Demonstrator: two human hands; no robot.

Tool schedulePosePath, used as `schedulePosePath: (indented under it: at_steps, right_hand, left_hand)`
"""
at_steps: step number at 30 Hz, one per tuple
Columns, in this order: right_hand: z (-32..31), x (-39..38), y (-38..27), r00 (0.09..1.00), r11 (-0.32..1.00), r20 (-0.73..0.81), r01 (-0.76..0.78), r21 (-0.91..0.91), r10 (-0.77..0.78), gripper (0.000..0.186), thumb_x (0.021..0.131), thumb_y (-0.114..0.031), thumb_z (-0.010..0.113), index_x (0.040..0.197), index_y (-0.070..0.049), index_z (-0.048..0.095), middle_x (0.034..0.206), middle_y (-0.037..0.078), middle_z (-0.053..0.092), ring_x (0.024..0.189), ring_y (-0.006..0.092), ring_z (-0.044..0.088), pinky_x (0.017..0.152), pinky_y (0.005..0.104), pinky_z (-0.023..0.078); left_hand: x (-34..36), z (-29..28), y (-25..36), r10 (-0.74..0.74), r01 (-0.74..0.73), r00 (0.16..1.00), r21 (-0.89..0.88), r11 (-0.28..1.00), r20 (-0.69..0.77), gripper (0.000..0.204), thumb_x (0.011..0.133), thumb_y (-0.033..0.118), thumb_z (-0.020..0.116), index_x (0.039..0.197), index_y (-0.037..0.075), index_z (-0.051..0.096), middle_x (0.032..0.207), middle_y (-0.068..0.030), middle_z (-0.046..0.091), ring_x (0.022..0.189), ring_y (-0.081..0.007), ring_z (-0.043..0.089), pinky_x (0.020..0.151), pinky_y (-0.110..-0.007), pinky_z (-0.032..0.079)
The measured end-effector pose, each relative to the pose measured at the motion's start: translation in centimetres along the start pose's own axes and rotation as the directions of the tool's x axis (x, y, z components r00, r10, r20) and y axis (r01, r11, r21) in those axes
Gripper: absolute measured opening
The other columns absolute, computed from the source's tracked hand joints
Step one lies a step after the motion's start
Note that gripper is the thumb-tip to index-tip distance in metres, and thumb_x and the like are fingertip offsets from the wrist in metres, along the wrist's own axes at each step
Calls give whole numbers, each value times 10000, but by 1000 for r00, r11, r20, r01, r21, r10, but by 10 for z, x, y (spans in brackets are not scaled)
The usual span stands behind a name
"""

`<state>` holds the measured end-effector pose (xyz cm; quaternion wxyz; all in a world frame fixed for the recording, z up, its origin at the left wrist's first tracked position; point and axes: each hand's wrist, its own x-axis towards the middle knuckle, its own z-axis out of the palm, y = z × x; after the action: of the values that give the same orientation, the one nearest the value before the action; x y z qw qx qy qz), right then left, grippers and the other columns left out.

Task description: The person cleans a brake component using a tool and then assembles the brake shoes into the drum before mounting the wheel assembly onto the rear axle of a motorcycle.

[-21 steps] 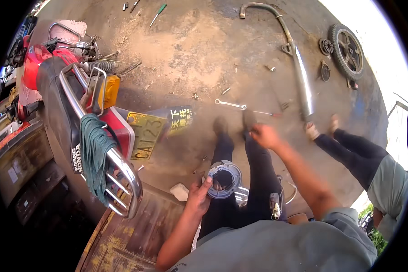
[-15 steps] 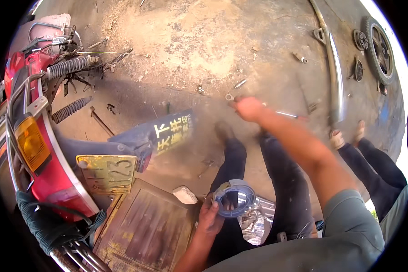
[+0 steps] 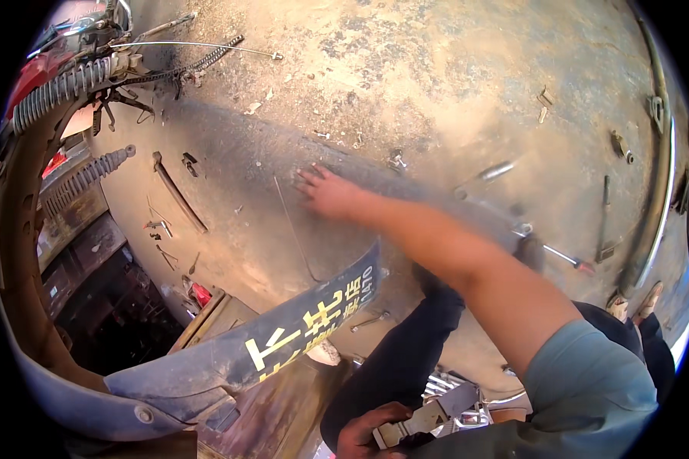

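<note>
My right hand (image 3: 333, 195) is stretched out over the dusty floor with its fingers apart and nothing in them. A thin bent rod (image 3: 292, 226) lies just beside its fingertips, and a small bolt (image 3: 396, 159) is farther right. At the lower edge, my left hand (image 3: 364, 436) is closed on a grey metal part (image 3: 425, 417), partly out of view. A cylindrical metal piece (image 3: 496, 171), a wrench (image 3: 522, 229) and a red-tipped screwdriver (image 3: 570, 260) lie right of my reaching arm.
A partly dismantled motorcycle (image 3: 53, 92), its dark mudguard (image 3: 168, 390) with yellow lettering, fills the left. A loose shock absorber (image 3: 88, 180) and several tools lie near it. A long exhaust pipe (image 3: 654, 191) and another person's sandalled feet (image 3: 631, 306) are at the right.
The view has swung forward and down. My right hand has moved left across the floor, with its fingers now spread. My left hand and what it holds have dropped to the lower edge.
</note>
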<state>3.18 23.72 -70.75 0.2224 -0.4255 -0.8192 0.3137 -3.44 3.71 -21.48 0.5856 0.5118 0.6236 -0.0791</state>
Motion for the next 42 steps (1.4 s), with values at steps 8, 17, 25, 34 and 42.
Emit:
schedulePosePath:
  at_steps: [8,17,25,34,42]
  right_hand:
    - [22,-5,-26,994,986,-67,-95,-139,86,222,823,-232,649,935,-75,760,1011,64,724,1049,254,633,955,419,468]
    - [-125,-288,-74,595,519,281,-799,303,753,326,881,-160,646,1149,12,573,993,241,710,997,428,696,839,513,554]
    - [-410,-525,-236,239,167,15,-723,671,971,345,949,-196,651,1179,-12,472,985,217,672,943,354,661,828,452,504]
    - [-588,-588,-550,63,273,-269,-68,960,961,948,839,-138,741,1596,11,191,759,59,554,627,156,539,557,286,462]
    - [-518,-615,-474,333,-77,77,-15,997,940,559,886,-93,601,1422,-1,472,1141,113,643,1041,221,624,941,366,494]
  left_hand:
    - [92,0,-40,-141,-3,964,-540,842,-224,830,924,394,784,1532,-1,379,1352,-201,591,1200,-332,607,1026,-514,493]
    - [52,119,2,45,122,982,-795,594,184,571,966,375,738,1312,-21,515,989,-128,598,900,-241,600,827,-407,512]
    - [-19,165,44,-54,241,956,-669,703,289,368,985,257,734,1215,18,574,916,-71,646,811,-183,628,777,-350,528]
    - [-69,145,120,-10,172,967,-619,766,256,418,961,247,772,1228,-22,595,1045,-96,696,901,-198,691,839,-374,576]
    - [-100,173,107,-102,160,986,-608,778,130,541,931,314,797,1289,-5,545,1028,-102,649,911,-212,670,802,-371,581]
